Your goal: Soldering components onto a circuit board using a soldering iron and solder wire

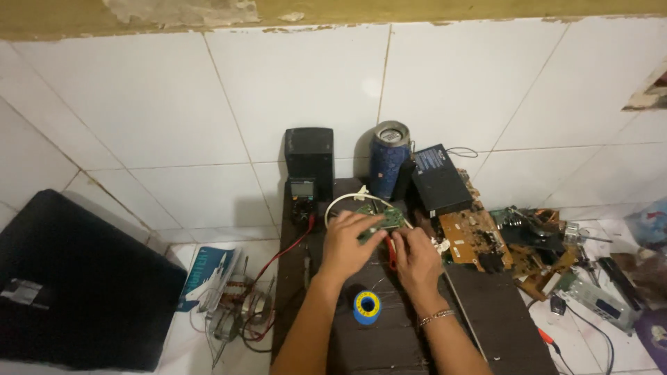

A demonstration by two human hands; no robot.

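Observation:
My left hand (349,243) rests on a small green circuit board (389,219) lying on a dark wooden board (389,333), fingers gripping its near edge. My right hand (417,258) is beside it, curled around a red-handled tool (392,255) whose handle shows between the two hands. A white cable (342,201) loops behind the circuit board. A blue and yellow spool of solder (367,306) stands on the wooden board between my forearms.
A multimeter (303,196) with a red lead sits behind, by a black speaker box (309,156), a blue cylindrical speaker (388,161) and a black box (440,180). Brown circuit boards (472,239) and loose parts crowd the right. A black case (69,285) lies left.

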